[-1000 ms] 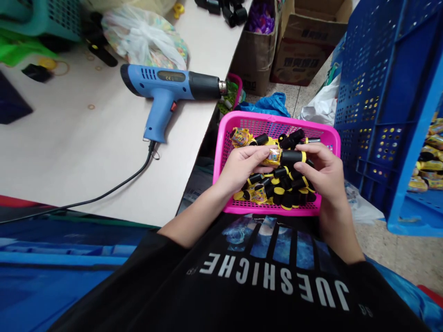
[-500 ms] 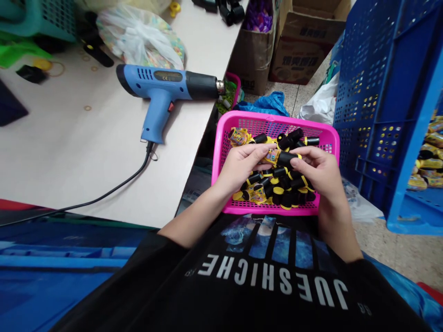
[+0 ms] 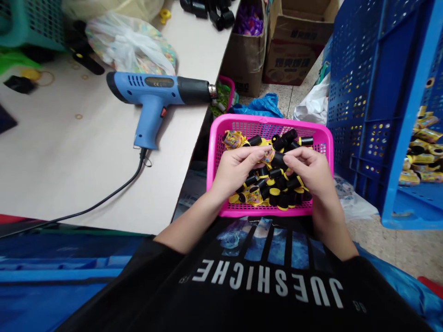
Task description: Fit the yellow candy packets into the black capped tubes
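Note:
Between my two hands, above a pink basket (image 3: 213,157), is a small black tube (image 3: 278,160) with a colourful yellow printed sleeve on its left part. My left hand (image 3: 238,167) pinches the sleeved end between thumb and fingers. At the other end, my right hand (image 3: 308,167) grips the black part, its fingertips hiding the tip. Several black tubes with yellow caps (image 3: 275,191) lie jumbled in the basket below, and a few wear printed sleeves like the one at the upper left (image 3: 233,138).
A blue heat gun (image 3: 148,99) lies on the white table (image 3: 69,161) at left, its cord trailing toward me. Beside it is a knotted plastic bag (image 3: 133,44). A tall blue crate (image 3: 360,92) stands at right; cardboard boxes (image 3: 289,60) are behind the basket.
My right hand has shifted slightly left along the tube, and its yellow end is now covered by my fingers. The whole view has moved slightly.

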Available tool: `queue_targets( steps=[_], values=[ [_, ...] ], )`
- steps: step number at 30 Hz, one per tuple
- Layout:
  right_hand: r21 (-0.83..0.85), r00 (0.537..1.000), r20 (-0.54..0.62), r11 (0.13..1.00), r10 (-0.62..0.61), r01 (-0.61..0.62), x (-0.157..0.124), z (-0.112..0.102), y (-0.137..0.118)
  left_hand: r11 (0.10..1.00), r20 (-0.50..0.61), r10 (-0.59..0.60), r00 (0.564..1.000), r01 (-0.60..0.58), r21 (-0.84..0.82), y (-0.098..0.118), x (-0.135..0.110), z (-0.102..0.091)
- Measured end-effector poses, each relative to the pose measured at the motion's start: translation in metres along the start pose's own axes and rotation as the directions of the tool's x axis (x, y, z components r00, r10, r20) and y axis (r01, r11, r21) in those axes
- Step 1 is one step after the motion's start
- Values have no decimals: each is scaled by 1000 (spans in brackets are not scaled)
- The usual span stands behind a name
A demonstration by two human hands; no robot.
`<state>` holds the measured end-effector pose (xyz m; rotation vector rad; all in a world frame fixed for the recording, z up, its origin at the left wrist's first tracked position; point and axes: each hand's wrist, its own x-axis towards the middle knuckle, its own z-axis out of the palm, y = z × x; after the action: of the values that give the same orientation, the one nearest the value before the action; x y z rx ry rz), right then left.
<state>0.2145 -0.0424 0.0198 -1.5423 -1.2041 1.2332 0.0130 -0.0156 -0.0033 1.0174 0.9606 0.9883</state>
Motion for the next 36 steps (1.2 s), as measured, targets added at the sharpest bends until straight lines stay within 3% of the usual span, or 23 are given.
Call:
queue_targets(
  steps=[9, 18, 28, 36],
  values=[
    [121, 999, -38, 992, 26, -21, 2, 8, 5, 998, 2, -31, 1000, 31, -63, 4, 0, 3],
    [194, 997, 4, 978, -83, 81, 3, 11, 22, 984, 30, -117, 993, 120, -128, 6, 4, -2],
    [77, 995, -76, 995, -57, 63, -4, 13, 8, 999, 19, 46, 999, -46, 17, 7, -1, 3],
    [216, 999, 35, 976, 24, -31, 2, 12, 4, 997, -16, -59, 998, 58, -50, 11, 1, 2]
  ],
)
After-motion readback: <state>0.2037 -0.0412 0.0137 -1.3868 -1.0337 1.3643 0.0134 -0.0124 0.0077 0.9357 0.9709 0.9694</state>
